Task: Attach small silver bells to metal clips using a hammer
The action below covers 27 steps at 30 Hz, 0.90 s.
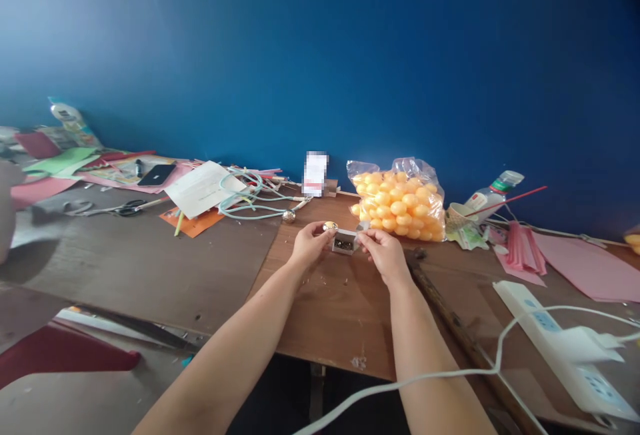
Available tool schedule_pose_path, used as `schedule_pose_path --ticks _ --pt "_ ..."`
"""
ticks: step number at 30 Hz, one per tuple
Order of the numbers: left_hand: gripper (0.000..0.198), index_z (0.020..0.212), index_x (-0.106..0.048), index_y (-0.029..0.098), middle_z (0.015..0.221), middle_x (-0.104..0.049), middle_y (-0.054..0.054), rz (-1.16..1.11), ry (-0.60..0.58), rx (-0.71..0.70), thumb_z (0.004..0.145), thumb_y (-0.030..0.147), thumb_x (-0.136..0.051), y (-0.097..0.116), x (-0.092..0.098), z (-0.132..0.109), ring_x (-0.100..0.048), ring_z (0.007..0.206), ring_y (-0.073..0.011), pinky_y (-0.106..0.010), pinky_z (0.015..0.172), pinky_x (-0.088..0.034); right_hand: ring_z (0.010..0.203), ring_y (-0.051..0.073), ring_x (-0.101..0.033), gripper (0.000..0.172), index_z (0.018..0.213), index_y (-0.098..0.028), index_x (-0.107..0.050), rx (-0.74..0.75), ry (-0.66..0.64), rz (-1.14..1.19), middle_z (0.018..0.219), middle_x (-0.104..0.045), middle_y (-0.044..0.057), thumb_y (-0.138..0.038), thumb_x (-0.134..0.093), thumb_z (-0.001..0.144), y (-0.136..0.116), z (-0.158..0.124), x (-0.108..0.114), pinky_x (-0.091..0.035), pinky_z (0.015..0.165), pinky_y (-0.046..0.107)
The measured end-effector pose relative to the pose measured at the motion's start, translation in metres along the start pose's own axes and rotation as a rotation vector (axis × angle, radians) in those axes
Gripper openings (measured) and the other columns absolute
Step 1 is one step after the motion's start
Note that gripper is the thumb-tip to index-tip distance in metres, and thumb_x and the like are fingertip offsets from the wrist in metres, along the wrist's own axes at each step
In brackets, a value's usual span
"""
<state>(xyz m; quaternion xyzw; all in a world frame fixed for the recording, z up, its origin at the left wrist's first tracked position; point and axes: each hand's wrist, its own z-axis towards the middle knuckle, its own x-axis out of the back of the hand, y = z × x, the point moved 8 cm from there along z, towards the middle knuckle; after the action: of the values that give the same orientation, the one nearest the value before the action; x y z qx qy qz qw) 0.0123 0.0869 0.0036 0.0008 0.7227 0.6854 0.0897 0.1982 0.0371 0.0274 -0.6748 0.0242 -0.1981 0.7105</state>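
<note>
A small white open box (345,242) sits between my two hands over the brown table, with small dark and gold shiny pieces visible inside. My left hand (311,243) is closed at the box's left side, its fingers curled around a shiny gold-silver ball (330,226). The thumb reaches the box's edge. On the other side, my right hand (384,252) pinches the box's right edge near a raised flap. A second shiny round ball (289,216) lies on the table, left of and beyond my left hand.
Behind my hands stands a clear bag of orange balls (400,205). A pale blue cable (240,215), papers (205,188) and scissors (131,208) lie left. To the right are a bottle (493,196), pink paper (590,265) and a power strip (565,348); its white cord crosses my right forearm.
</note>
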Motion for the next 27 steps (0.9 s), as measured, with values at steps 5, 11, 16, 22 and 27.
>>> schedule_pose_path --ticks 5,11,16,22,27 --pt "0.042 0.106 -0.066 0.011 0.093 -0.069 -0.010 0.090 0.020 -0.031 0.071 0.034 -0.071 0.005 0.002 -0.002 -0.062 0.071 -0.0138 -0.020 0.056 -0.050 0.053 0.013 -0.057 0.020 0.080 -0.017 -0.072 -0.031 -0.289 -0.345 0.061 -0.065 0.001 -0.035 -0.064 0.072 -0.005 -0.015 -0.003 -0.042 0.045 0.021" --pt "0.043 0.106 -0.066 0.012 0.092 -0.069 -0.009 0.123 0.015 -0.068 0.071 0.036 -0.070 0.005 0.003 0.001 -0.060 0.068 -0.0118 -0.018 0.053 -0.049 0.056 0.015 -0.061 0.017 0.081 -0.021 -0.072 0.021 -0.487 -0.556 0.065 -0.068 0.001 -0.028 -0.058 0.077 -0.026 -0.056 -0.026 -0.044 0.055 0.024" --pt "0.043 0.105 -0.067 0.012 0.090 -0.069 -0.008 0.119 0.038 -0.079 0.070 0.037 -0.071 0.006 0.005 0.001 -0.060 0.068 -0.0121 -0.019 0.054 -0.048 0.083 0.018 -0.064 0.020 0.082 -0.025 -0.072 0.154 -0.570 -0.763 0.087 -0.072 0.002 -0.017 -0.055 0.078 -0.036 -0.086 -0.046 -0.043 0.075 0.026" --pt "0.043 0.106 -0.066 0.011 0.091 -0.069 -0.010 0.122 0.024 -0.112 0.071 0.037 -0.070 0.006 0.003 0.001 -0.062 0.072 -0.0150 -0.021 0.054 -0.049 0.082 0.016 -0.062 0.016 0.091 -0.027 -0.069 0.153 -0.556 -0.839 0.093 -0.067 0.001 -0.023 -0.064 0.076 -0.017 -0.098 -0.054 -0.039 0.067 0.024" --pt "0.041 0.106 -0.066 0.012 0.091 -0.070 -0.010 0.113 0.017 -0.109 0.073 0.035 -0.069 0.006 0.002 0.001 -0.062 0.068 -0.0131 -0.020 0.052 -0.048 0.077 0.015 -0.060 0.006 0.080 -0.025 -0.066 0.220 -0.538 -0.875 0.087 -0.065 0.001 -0.025 -0.060 0.081 -0.016 -0.102 -0.066 -0.036 0.065 0.024"
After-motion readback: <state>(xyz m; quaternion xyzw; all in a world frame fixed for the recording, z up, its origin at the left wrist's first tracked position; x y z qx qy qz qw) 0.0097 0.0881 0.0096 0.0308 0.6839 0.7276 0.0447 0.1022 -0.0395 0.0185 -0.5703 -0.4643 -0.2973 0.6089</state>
